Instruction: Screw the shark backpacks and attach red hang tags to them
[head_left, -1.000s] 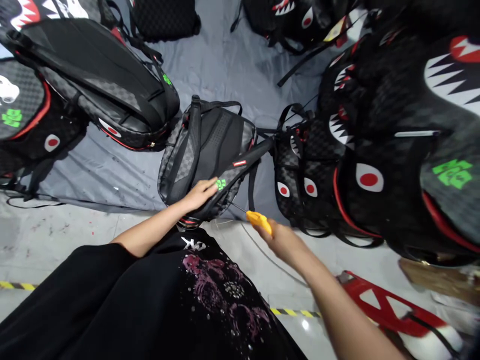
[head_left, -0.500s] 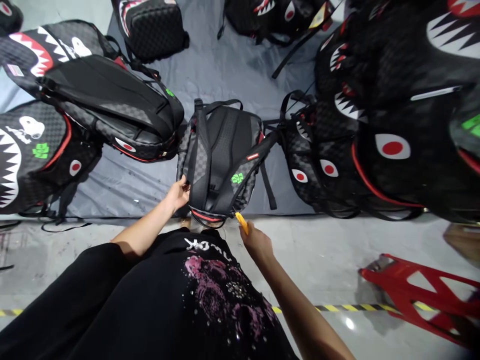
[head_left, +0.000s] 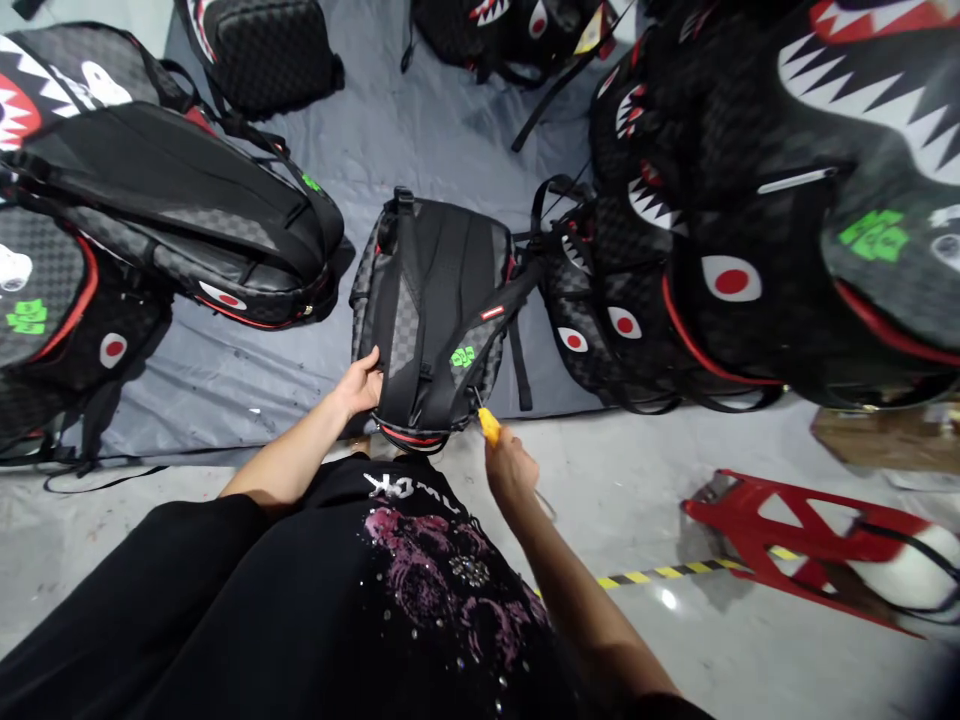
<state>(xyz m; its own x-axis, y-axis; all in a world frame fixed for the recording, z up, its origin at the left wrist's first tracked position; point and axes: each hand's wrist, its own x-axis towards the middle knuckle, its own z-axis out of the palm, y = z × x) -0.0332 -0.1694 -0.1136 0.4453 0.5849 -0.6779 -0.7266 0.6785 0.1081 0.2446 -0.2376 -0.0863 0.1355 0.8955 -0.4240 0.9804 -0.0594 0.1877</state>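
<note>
A dark checkered backpack (head_left: 457, 250) lies with its padded back and shoulder straps facing up, its red-edged end toward me. My left hand (head_left: 362, 384) is closed on its lower left side; the thumb shows and the other fingers are partly hidden. My right hand (head_left: 511, 466) grips a yellow-handled tool (head_left: 489, 426) with a thin metal tip. That tip points at the lower right corner of the backpack, by the strap's end; whether it touches, I cannot tell. A green patch (head_left: 463, 357) is on the right strap.
More backpacks lie on the grey sheet (head_left: 420, 130): a checkered one (head_left: 202, 200) to the left and a stacked group (head_left: 720, 270) to the right. A red plastic stool (head_left: 795, 540) lies on the floor at right, near a cardboard box (head_left: 885, 440).
My view has swung a little to the right. The yellow-handled tool has moved up slightly along the backpack's lower right corner, and its metal tip now shows. My left hand keeps its hold.
</note>
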